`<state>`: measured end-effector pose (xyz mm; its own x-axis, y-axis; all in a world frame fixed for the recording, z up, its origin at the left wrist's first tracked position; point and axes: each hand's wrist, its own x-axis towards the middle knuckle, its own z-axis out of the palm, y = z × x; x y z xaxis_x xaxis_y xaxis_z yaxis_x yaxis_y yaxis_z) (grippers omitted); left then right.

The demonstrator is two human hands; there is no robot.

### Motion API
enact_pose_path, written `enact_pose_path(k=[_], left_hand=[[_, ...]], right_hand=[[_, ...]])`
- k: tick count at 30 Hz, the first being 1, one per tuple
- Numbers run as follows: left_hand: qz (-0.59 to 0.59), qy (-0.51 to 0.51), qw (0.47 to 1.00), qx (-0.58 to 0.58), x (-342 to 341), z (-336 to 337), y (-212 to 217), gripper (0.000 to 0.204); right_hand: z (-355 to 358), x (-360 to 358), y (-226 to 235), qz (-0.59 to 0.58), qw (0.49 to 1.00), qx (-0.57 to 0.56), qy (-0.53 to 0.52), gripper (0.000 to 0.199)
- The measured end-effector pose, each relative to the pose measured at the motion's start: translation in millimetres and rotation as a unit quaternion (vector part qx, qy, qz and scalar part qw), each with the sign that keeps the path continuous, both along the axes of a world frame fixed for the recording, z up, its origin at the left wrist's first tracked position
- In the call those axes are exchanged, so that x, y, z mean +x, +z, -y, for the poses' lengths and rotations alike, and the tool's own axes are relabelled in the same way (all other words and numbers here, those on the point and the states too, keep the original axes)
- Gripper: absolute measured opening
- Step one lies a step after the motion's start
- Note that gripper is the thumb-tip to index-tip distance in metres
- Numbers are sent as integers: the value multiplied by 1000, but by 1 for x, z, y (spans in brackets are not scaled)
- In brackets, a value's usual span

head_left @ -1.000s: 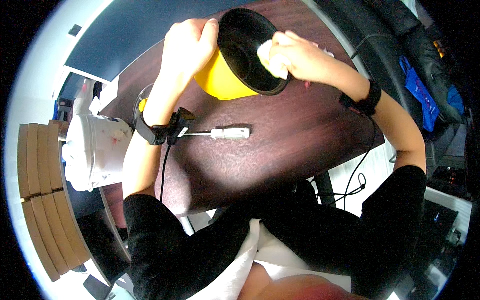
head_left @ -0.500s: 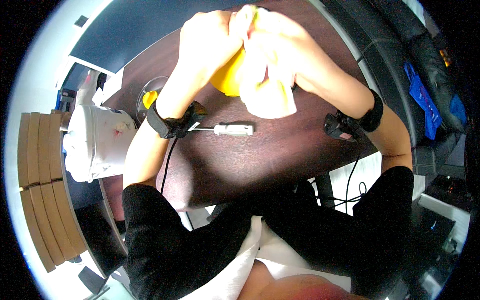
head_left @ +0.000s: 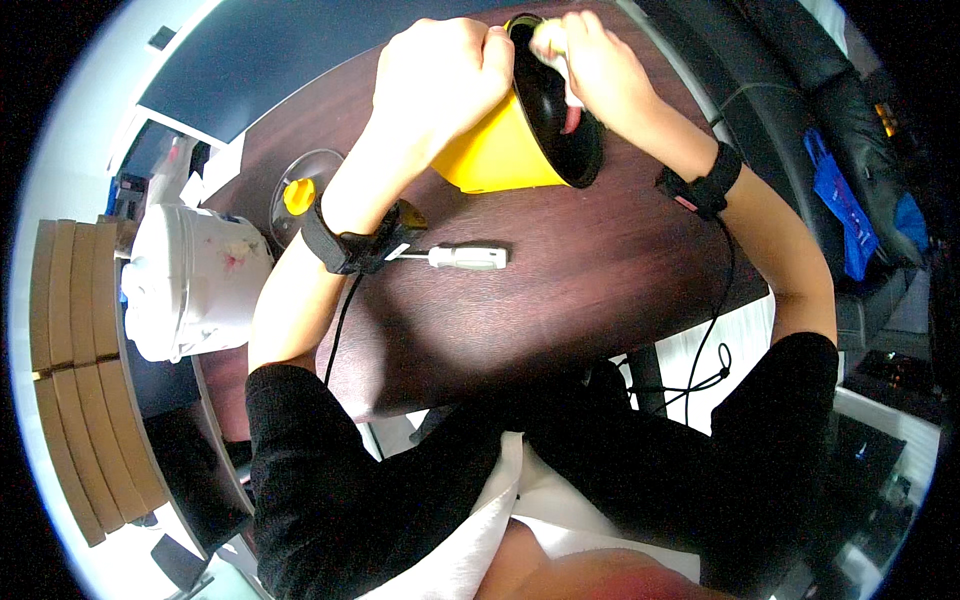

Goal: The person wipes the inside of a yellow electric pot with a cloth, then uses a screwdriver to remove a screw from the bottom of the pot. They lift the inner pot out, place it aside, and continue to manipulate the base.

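Note:
A yellow pot (head_left: 495,160) with a black inside lies tilted on its side over the dark wooden table (head_left: 560,300), its mouth turned toward me. My left hand (head_left: 440,75) grips its upper rim and outer wall. At the top of the rim, my right hand (head_left: 590,60) presses a pale cloth (head_left: 560,50) against the black inner surface. Both wrists wear black bands with cables. A screwdriver with a white handle (head_left: 465,258) lies on the table just below my left wrist.
A clear glass lid with a yellow knob (head_left: 298,195) rests on the table at the left. A white bucket (head_left: 190,280) stands beyond the table's left edge, beside stacked cardboard (head_left: 70,370). A black chair with a blue bag (head_left: 850,210) is on the right.
The pot was held up close with the cloth over it, hands covering it; now it is lower and tilted, its black inside showing, and the cloth is at the top of the rim.

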<state>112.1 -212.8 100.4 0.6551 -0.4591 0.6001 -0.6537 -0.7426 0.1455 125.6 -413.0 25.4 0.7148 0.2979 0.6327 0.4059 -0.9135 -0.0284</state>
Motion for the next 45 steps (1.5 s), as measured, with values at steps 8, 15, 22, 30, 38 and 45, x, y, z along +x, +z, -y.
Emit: enact_pose_path(k=[8,15,22,30,38,45], left_hand=[[-11,28,999,11,-4,12,3,38],[-6,1,1000,16,-2,19,-3,37],[5,-9,1000,6,-5,9,-2,36],[13,-4,1000,20,-13,4,-10,34],[3,-34,999,-4,-6,-5,-8,37],[-4,-10,1000,-1,-12,-10,-10,35]], right_hand=[[19,-59,3,-392,919,9,37,22],[-15,-49,-5,-275,911,127,279,14],[-14,-7,-22,-125,983,-83,102,20],[-45,-51,9,-563,754,292,171,25],[-39,-2,-21,-139,953,223,148,32],[-56,-36,-5,-513,800,243,196,27]])
